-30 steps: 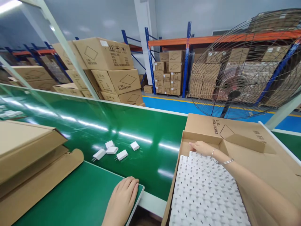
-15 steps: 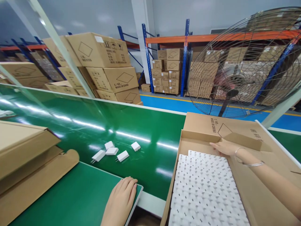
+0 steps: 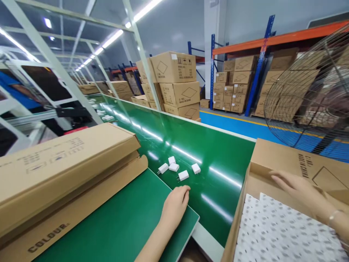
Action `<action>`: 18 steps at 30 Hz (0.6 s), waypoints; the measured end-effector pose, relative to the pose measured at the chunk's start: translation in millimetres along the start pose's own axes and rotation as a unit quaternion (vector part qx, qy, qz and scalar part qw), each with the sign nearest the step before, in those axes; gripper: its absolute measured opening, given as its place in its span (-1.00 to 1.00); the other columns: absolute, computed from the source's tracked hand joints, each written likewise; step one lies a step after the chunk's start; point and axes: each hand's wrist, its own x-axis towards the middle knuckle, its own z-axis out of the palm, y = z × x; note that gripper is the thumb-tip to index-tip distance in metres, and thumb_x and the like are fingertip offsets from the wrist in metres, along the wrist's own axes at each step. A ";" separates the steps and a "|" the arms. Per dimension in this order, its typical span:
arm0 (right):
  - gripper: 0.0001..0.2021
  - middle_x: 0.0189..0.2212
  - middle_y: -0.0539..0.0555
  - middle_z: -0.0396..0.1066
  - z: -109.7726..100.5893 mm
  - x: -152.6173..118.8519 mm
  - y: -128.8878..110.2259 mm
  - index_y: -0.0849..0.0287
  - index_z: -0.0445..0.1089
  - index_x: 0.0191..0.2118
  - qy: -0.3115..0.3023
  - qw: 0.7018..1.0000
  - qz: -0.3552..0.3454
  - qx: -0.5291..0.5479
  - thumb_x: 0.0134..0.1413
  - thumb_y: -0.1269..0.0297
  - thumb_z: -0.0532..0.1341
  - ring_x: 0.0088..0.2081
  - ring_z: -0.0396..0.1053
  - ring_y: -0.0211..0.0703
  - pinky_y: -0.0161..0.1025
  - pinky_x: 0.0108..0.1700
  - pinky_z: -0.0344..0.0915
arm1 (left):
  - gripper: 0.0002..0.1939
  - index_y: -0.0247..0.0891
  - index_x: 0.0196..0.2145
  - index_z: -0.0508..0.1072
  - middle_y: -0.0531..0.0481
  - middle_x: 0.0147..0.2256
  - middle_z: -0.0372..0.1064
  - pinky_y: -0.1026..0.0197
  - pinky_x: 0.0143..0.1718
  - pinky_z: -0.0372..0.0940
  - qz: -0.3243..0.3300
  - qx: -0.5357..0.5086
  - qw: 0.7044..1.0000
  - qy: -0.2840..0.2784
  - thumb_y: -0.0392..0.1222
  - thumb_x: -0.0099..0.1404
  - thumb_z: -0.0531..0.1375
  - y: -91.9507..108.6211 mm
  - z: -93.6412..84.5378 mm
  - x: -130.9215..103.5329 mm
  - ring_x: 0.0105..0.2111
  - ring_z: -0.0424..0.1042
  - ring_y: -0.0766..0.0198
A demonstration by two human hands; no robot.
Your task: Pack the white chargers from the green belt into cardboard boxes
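Observation:
My left hand (image 3: 175, 205) lies on the edge of a green tabletop (image 3: 131, 214), palm down, fingers loosely bent at its rim and holding nothing. Just beyond it, several white plug chargers (image 3: 183, 175) lie loose on the green conveyor belt (image 3: 218, 156), some with their pins showing. Over the far end of an open cardboard box (image 3: 261, 178) hovers my right hand (image 3: 297, 185), empty, fingers stretched out. Rows of white chargers (image 3: 283, 229) with their pin ends up fill the part of the box nearest me. A bracelet circles my right wrist.
Flat brown cartons (image 3: 71, 153) are stacked on the left of the tabletop. Beyond the belt stand piled boxes (image 3: 180, 92), storage racks (image 3: 256, 72) and a large caged fan (image 3: 308, 98). A person in a blue top (image 3: 16, 87) is at the far left.
The view has swung left, showing more of the line and the cartons. My right hand has lifted a little from the box. My left hand stays by the tabletop edge.

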 end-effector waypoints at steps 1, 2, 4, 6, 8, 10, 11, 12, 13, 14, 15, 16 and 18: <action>-0.63 -0.10 0.12 0.41 11.4 11.0 -20.9 -0.07 0.39 -0.20 -0.031 0.999 -0.037 0.015 0.03 -0.11 0.00 -0.08 0.34 0.09 -0.06 -0.05 0.21 | -0.73 -0.23 -0.16 0.35 -0.06 -0.21 0.39 0.15 -0.17 0.30 -0.017 0.020 1.000 0.006 -0.27 0.32 -0.09 -0.8 -0.4 11.4 -0.19 0.37 0.22; -0.64 -0.12 0.12 0.42 24.9 22.1 -42.9 -0.01 0.38 -0.21 -0.056 0.996 -0.056 0.030 0.07 -0.06 -0.03 -0.10 0.35 0.07 -0.08 -0.07 0.23 | -0.74 -0.26 -0.14 0.34 -0.10 -0.19 0.37 0.13 -0.16 0.29 -0.032 0.046 0.998 0.008 -0.29 0.30 -0.08 -1.8 0.8 23.1 -0.16 0.36 0.18; -0.66 -0.17 0.13 0.43 57.3 44.1 -86.5 0.09 0.33 -0.12 -0.116 0.991 -0.062 0.030 0.14 0.08 -0.05 -0.16 0.37 0.00 -0.13 -0.13 0.27 | -0.73 -0.32 -0.12 0.32 -0.17 -0.18 0.34 0.11 -0.18 0.27 -0.065 0.104 0.992 -0.006 -0.33 0.27 -0.07 -4.5 7.2 46.0 -0.14 0.34 0.11; -0.71 -0.19 0.13 0.43 93.5 63.8 -124.5 0.14 0.32 -0.09 -0.131 0.989 -0.068 0.019 0.16 0.18 -0.02 -0.18 0.38 -0.05 -0.17 -0.14 0.27 | -0.71 -0.36 -0.10 0.30 -0.22 -0.16 0.32 0.11 -0.19 0.26 -0.093 0.149 0.984 -0.036 -0.36 0.25 -0.06 -7.9 16.4 65.0 -0.11 0.32 0.06; -0.73 -0.16 0.15 0.40 128.7 78.4 -154.0 0.17 0.30 -0.06 -0.138 0.988 -0.069 0.002 0.15 0.21 0.08 -0.16 0.35 -0.08 -0.14 -0.11 0.27 | -0.69 -0.36 -0.06 0.26 -0.25 -0.13 0.30 0.12 -0.19 0.26 -0.110 0.165 0.978 -0.064 -0.37 0.24 -0.03 -12.3 25.1 77.4 -0.07 0.31 0.04; -0.68 -0.07 0.14 0.32 159.0 86.4 -174.8 0.17 0.27 -0.02 -0.143 0.988 -0.061 -0.018 0.16 0.15 0.11 -0.11 0.31 -0.10 -0.07 -0.07 0.26 | -0.70 -0.35 -0.07 0.26 -0.25 -0.12 0.29 0.15 -0.22 0.27 -0.110 0.167 0.976 -0.087 -0.35 0.22 0.02 -17.6 30.1 82.6 -0.07 0.31 0.04; -0.69 -0.05 0.15 0.30 171.5 87.8 -182.2 0.14 0.29 -0.04 -0.148 0.987 -0.048 -0.028 0.16 0.12 0.11 -0.09 0.29 -0.11 -0.08 -0.07 0.27 | -0.72 -0.35 -0.09 0.26 -0.25 -0.12 0.29 0.16 -0.25 0.27 -0.108 0.167 0.975 -0.098 -0.33 0.22 0.05 -20.6 30.4 83.3 -0.09 0.33 0.05; -0.68 -0.04 0.15 0.28 181.8 87.9 -187.8 0.15 0.28 -0.04 -0.156 0.987 -0.035 -0.036 0.16 0.10 0.11 -0.09 0.29 -0.10 -0.07 -0.08 0.28 | -0.73 -0.36 -0.10 0.26 -0.25 -0.13 0.29 0.17 -0.27 0.27 -0.107 0.169 0.974 -0.108 -0.32 0.22 0.06 -24.1 29.3 83.5 -0.12 0.35 0.05; -0.68 -0.03 0.16 0.27 189.9 87.0 -192.0 0.14 0.28 -0.03 -0.163 0.985 -0.022 -0.044 0.16 0.09 0.10 -0.08 0.28 -0.09 -0.07 -0.08 0.28 | -0.72 -0.36 -0.09 0.25 -0.26 -0.12 0.28 0.16 -0.28 0.28 -0.106 0.172 0.973 -0.115 -0.31 0.22 0.06 -27.9 26.8 83.6 -0.14 0.36 0.06; -0.67 -0.02 0.16 0.27 195.8 85.6 -194.8 0.14 0.28 -0.03 -0.169 0.984 -0.011 -0.051 0.16 0.08 0.10 -0.08 0.28 -0.08 -0.06 -0.09 0.29 | -0.70 -0.37 -0.06 0.22 -0.27 -0.12 0.26 0.15 -0.29 0.28 -0.104 0.178 0.972 -0.116 -0.31 0.23 0.04 -32.2 23.4 84.4 -0.15 0.36 0.06; -0.65 -0.02 0.17 0.26 199.5 83.9 -196.5 0.14 0.27 -0.01 -0.174 0.983 -0.003 -0.058 0.16 0.07 0.11 -0.07 0.28 -0.06 -0.05 -0.10 0.30 | -0.69 -0.38 -0.03 0.20 -0.29 -0.11 0.24 0.15 -0.30 0.28 -0.101 0.189 0.971 -0.110 -0.32 0.25 0.01 -36.9 19.6 86.0 -0.16 0.36 0.07; -0.64 -0.01 0.17 0.25 201.3 82.4 -197.4 0.13 0.26 0.00 -0.176 0.982 0.003 -0.064 0.15 0.07 0.11 -0.06 0.27 -0.05 -0.05 -0.09 0.29 | -0.68 -0.38 -0.02 0.18 -0.30 -0.10 0.22 0.14 -0.31 0.27 -0.095 0.202 0.970 -0.097 -0.33 0.26 -0.03 -42.0 16.0 88.7 -0.16 0.35 0.07; -0.66 0.00 0.16 0.24 200.3 80.3 -197.8 0.12 0.26 0.00 -0.181 0.981 0.007 -0.075 0.16 0.09 0.11 -0.05 0.26 -0.05 -0.05 -0.08 0.29 | -0.68 -0.39 -0.02 0.17 -0.30 -0.09 0.19 0.13 -0.29 0.26 -0.080 0.229 0.967 -0.078 -0.38 0.27 -0.09 -53.2 11.3 96.7 -0.15 0.31 0.08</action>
